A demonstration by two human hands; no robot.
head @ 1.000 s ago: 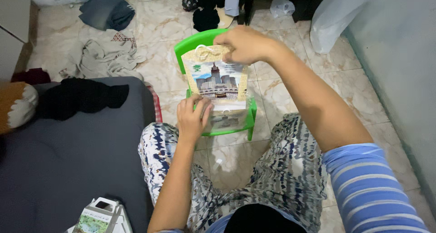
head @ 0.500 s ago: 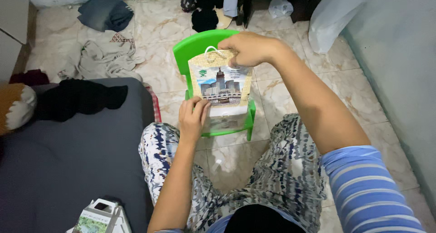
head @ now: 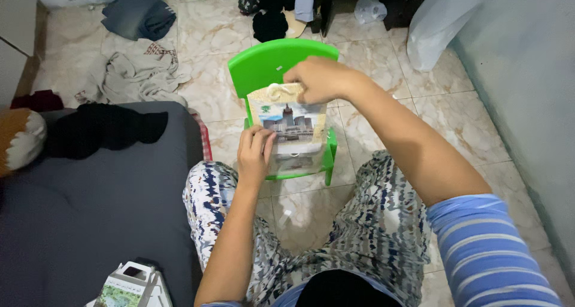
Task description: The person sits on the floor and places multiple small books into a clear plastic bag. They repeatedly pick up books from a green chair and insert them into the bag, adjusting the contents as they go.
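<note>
A small gift bag [head: 292,120] with a tan border, a printed picture of tall buildings and white cord handles stands over the seat of a small green plastic chair [head: 272,58]. My right hand [head: 316,79] pinches the bag's top edge by the handles. My left hand [head: 254,154] holds the bag's lower left corner, where a clear plastic sleeve [head: 297,159] sticks out below the bag. Both forearms reach out over my patterned trousers.
A dark grey mattress [head: 90,217] with a black garment [head: 102,127] lies on the left. Clothes [head: 135,73] are scattered on the marble floor behind. A white plastic bag [head: 440,19] leans at the back right, and a small carton [head: 129,286] sits bottom left.
My right hand has lowered the bag's top toward the chair seat, so the bag looks shorter and more of the green backrest shows. My left hand stays at the lower corner.
</note>
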